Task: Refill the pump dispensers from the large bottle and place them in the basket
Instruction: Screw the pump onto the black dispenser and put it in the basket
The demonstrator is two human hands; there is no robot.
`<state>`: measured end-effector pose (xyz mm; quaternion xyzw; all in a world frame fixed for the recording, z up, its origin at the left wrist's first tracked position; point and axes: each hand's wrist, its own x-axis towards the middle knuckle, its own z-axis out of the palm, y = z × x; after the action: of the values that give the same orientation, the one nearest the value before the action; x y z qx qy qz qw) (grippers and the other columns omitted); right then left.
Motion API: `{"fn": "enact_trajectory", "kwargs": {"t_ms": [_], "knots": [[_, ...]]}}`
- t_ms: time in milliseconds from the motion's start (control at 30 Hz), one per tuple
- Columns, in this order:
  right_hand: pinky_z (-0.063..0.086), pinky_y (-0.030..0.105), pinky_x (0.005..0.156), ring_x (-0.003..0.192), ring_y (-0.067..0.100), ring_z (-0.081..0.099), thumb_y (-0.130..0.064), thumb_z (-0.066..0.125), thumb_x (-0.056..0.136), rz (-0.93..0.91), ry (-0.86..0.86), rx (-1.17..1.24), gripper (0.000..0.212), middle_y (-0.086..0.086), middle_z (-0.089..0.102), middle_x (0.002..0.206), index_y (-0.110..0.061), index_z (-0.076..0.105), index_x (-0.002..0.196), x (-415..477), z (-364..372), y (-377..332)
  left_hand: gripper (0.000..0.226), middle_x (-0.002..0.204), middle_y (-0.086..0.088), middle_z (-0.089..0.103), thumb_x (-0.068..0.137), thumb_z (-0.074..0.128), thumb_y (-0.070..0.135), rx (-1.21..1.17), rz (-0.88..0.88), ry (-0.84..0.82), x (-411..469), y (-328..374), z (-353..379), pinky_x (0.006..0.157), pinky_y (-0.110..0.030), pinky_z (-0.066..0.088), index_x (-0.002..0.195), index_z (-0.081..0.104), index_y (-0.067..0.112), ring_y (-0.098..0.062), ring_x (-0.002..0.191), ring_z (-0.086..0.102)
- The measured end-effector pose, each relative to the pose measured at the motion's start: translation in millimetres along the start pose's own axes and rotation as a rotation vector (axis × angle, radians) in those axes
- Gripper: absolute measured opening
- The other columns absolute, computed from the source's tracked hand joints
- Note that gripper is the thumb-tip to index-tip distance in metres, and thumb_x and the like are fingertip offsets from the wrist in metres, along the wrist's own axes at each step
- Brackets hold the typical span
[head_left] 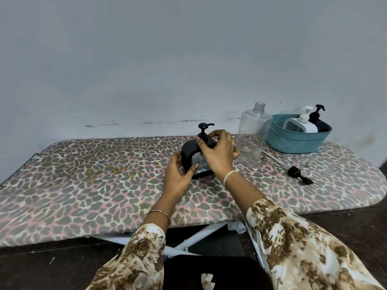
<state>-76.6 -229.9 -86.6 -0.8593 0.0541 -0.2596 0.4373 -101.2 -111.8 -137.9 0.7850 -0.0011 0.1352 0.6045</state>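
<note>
Black dispenser (187, 152) held, two dispensers (304, 125) in basket (293, 144)

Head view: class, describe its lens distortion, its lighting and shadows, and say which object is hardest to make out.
Head view: the wide-angle lens bows the long edges of the ironing board; head view: soft, even light, only faint shadows under the left hand and right hand; head view: the clear large bottle fades against the wall, hardest to make out.
</note>
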Motion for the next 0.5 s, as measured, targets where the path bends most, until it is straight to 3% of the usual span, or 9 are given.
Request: {"fn": "enact_trajectory", "kwargs": {"t_ms": [167,367,500], "knots": [[0.015,0.049,0.110,0.134,0.015,0.030,-0.051,0.053,0.091,-0.035,-0.151,0.052,0.044,-0.004,0.040,0.138,-0.030,0.050,0.130,-0.9,0.3,2.9,0.062,0.121,0.002,0.054,0.082,0.075,0.019,0.014,-0.002,0.001,0.1,-1.2,0.0,0.073,-0.001,0.037,0.135,0.042,0.014,-0.008,0.108,0.050],[0.021,0.047,0.103,0.124,0.014,0.040,-0.058,0.066,0.077,0.030,0.005,-0.050,0.042,-0.006,0.050,0.122,-0.027,0.059,0.104,4.2,0.9,-2.8,0.063,0.129,-0.005,0.056,0.082,0.075,0.020,0.034,-0.002,0.000,-0.6,-0.3,-0.2,0.088,-0.014,0.039,0.135,0.042,0.013,-0.008,0.108,0.050],[0.011,0.048,0.108,0.133,0.015,0.030,-0.057,0.053,0.088,0.000,-0.106,0.029,0.041,-0.004,0.042,0.136,-0.031,0.056,0.120,1.2,-0.9,-1.2,0.063,0.131,-0.006,0.055,0.082,0.075,0.022,0.040,0.001,0.001,-0.2,-1.2,0.0,0.092,-0.020,0.041,0.135,0.042,0.014,-0.010,0.110,0.050]]}}
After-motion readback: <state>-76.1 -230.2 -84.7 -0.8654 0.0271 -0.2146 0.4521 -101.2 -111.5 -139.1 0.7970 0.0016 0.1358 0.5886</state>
